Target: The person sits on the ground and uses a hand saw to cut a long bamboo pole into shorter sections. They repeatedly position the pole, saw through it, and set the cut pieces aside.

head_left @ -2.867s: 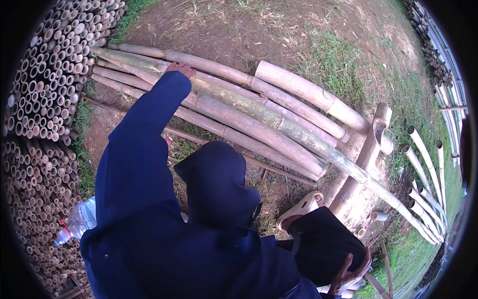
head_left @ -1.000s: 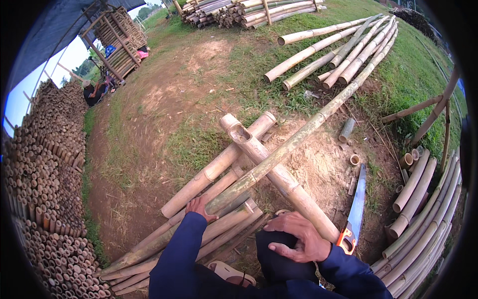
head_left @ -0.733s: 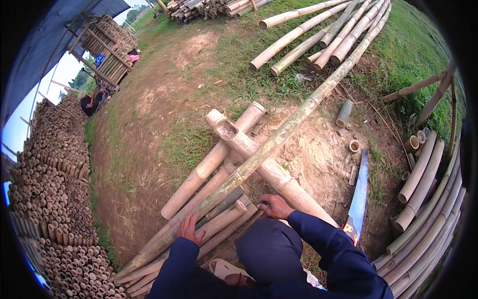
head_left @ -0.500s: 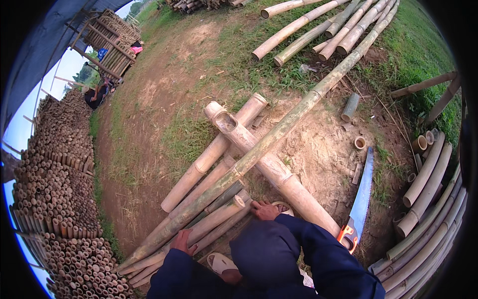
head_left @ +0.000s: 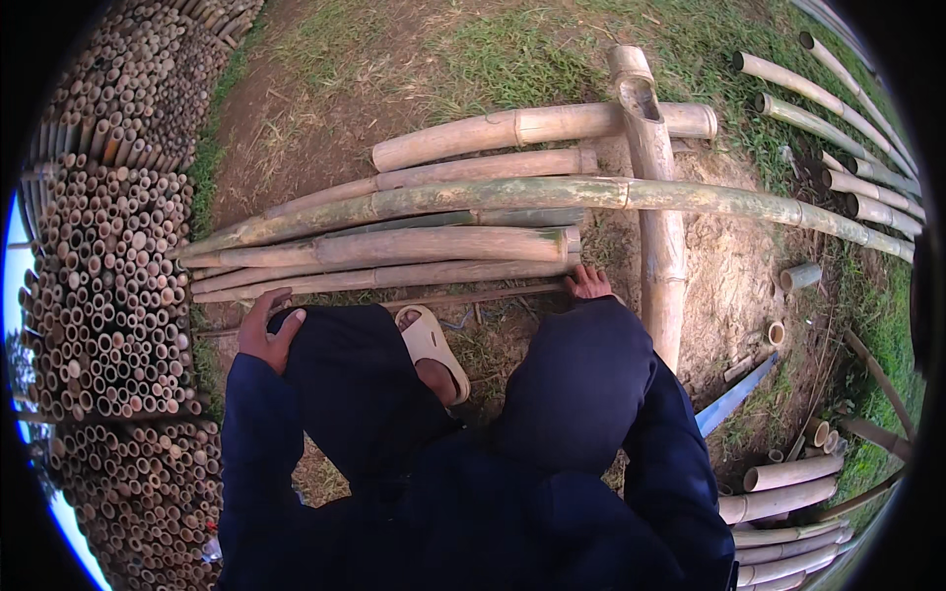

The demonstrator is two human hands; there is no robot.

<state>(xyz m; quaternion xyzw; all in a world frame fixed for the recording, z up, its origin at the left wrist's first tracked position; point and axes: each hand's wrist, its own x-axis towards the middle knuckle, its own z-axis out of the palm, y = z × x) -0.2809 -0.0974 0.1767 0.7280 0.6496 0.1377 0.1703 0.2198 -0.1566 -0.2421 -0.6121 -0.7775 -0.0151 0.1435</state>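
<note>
My left hand [head_left: 264, 332] is beside my left knee with thumb and fingers apart, holding nothing, just below the near side of the bamboo poles. Beyond my right knee, my right hand [head_left: 589, 283] reaches to the cut ends of the near poles with its fingers stretched out. It is close to the end of a thin stick [head_left: 473, 295]; whether they touch I cannot tell. A pale bamboo pole [head_left: 434, 246] lies in the bundle in front of me. Behind it, a long greenish bamboo pole [head_left: 483, 195] rests across a thick notched bamboo piece [head_left: 662, 236].
A thick bamboo length [head_left: 463, 135] lies under the notched piece. At right are a handsaw [head_left: 734, 396], a short bamboo offcut [head_left: 800, 276] and a bamboo ring [head_left: 776, 333]. Stacked bamboo [head_left: 108, 286] rises on the left; more poles [head_left: 788, 500] lie at lower right.
My view has turned, so the poles now lie more level across it. My left hand has come off the poles to beside my knee. My right hand stays near the pole ends.
</note>
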